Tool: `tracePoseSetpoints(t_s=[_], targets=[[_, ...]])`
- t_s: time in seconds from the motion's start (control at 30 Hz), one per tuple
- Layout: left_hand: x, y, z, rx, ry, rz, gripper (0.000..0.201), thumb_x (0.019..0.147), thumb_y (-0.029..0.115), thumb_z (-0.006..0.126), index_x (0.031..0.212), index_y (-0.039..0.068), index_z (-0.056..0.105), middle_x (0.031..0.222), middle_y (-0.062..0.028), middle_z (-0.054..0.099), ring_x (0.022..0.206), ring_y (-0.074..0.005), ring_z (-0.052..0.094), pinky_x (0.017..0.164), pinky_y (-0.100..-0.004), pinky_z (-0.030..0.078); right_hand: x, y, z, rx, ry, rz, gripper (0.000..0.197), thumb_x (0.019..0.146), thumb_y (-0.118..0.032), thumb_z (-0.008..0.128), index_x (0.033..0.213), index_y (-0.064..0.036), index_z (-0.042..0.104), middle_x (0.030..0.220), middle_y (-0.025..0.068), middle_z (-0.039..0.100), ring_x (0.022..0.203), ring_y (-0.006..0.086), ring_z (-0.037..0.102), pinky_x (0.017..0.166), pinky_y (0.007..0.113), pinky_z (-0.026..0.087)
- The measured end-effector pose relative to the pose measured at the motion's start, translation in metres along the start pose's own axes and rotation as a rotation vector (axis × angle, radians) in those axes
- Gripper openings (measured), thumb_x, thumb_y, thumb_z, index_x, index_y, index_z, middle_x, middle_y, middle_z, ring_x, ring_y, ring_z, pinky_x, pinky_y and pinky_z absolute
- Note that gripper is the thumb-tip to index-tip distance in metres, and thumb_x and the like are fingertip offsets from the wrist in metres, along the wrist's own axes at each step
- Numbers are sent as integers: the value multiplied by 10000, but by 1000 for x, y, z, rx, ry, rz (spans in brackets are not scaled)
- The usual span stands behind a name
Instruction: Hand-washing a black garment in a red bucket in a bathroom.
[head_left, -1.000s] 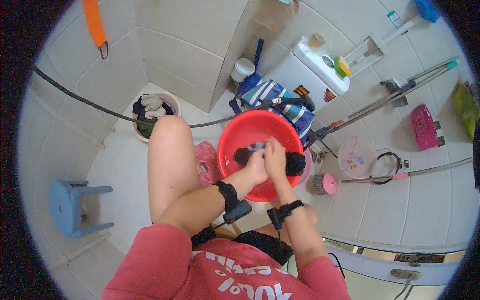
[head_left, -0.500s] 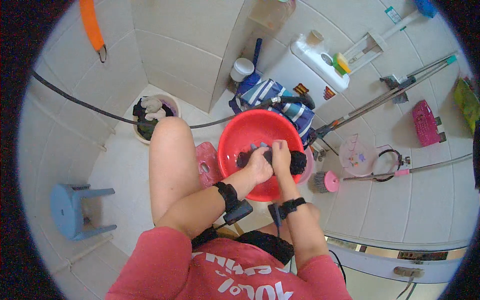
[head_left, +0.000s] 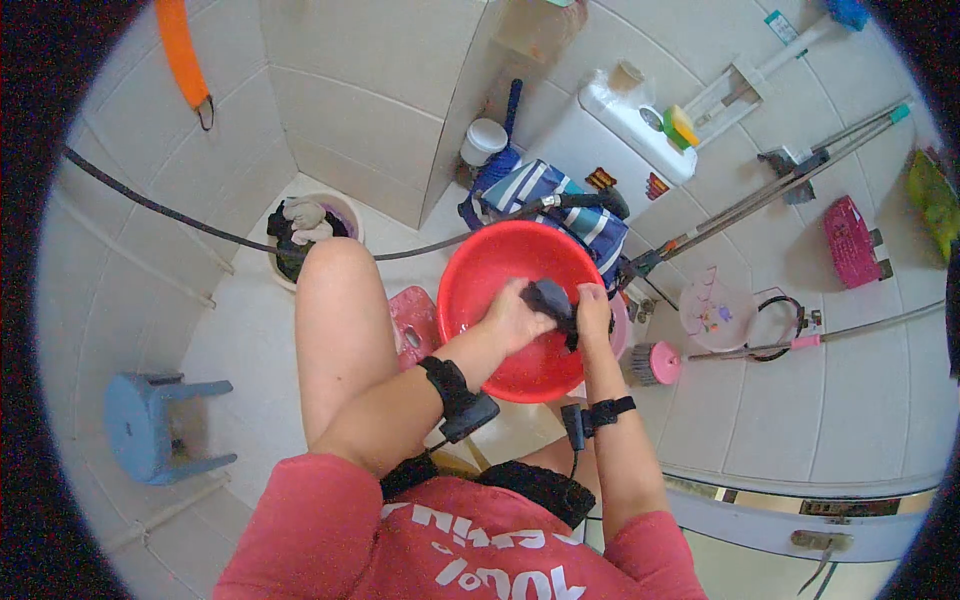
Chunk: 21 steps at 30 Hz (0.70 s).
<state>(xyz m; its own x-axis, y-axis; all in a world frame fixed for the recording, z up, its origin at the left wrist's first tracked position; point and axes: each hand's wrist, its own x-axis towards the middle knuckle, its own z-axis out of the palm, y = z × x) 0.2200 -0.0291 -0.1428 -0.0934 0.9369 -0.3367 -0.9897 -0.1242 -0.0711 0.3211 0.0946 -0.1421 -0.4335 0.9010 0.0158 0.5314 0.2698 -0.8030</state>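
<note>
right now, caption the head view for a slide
Both hands hold dark cloth over a red plastic basin, near a blue-striped bag.

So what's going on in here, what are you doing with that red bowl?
A person in a pink-red shirt is holding a dark cloth over a red basin. The left hand grips one side of it, and the right hand grips the other, near the basin's right edge. More cloths, dark and light, lie in a pale tub on the floor.
</note>
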Motion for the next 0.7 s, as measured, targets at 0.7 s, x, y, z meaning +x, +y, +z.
tracePoseSetpoints(t_s=[0.7], targets=[[-1, 33, -16, 415, 532, 359, 617, 903, 504, 285, 1284, 25, 364, 1272, -194, 432, 1180, -314, 420, 985, -425, 341, 6, -107, -50, 1109, -509, 574, 165, 850, -237, 553, 799, -81, 532, 693, 19, 543, 498, 96, 414, 421, 234, 305]])
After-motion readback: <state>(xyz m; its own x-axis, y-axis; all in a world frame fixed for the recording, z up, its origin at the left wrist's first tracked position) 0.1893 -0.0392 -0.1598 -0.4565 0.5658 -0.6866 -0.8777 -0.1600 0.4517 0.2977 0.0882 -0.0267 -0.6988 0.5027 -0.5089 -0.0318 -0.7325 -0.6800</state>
